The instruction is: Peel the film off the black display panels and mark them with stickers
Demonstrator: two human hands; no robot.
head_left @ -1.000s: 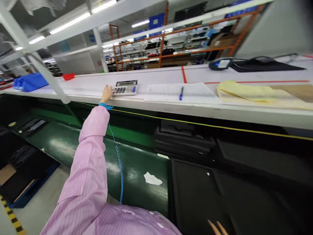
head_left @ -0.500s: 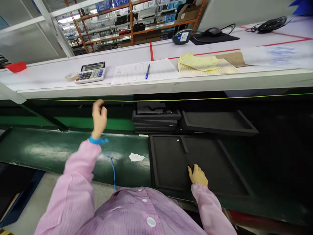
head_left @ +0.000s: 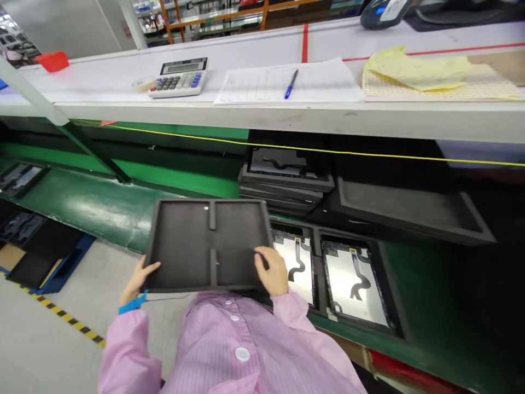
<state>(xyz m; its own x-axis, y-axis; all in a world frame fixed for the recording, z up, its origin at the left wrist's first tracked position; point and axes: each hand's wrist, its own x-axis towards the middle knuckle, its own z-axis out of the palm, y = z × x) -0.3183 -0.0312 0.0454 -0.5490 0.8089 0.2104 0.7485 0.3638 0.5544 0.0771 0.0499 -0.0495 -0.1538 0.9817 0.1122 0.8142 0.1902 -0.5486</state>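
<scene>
One foam tray, green bench, orange racks behind

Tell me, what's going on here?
A person in a pink striped smock holds a dark foam tray in front of them, with the left hand at its near left corner and the right hand on its right side. Just to the right, another foam tray lies open, showing two pale panels with dark ribbon-like cables. More trays sit stacked behind it.
</scene>
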